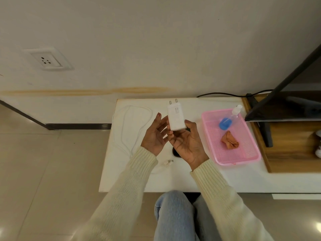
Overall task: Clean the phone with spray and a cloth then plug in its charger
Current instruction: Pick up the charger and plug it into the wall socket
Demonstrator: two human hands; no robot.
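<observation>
I see the wall first, with a socket up on its left, well apart from everything else. Below it the white surface carries a pink tray on the right, and in the tray lie the spray and the crumpled cloth, both let go. A white cable loops over the left of the surface, its free end lying near my left sleeve. The phone is mostly hidden under my right wrist; only a dark edge shows on the surface.

My right hand pinches the charger by its lower end, prongs up. My left hand is spread beside it, fingertips touching its side and gripping nothing.

I judge cleaning is over and the charging step is in hand. Next I'd need the cable's end fitted to the charger, the other to the phone, and the prongs carried to that socket.
</observation>
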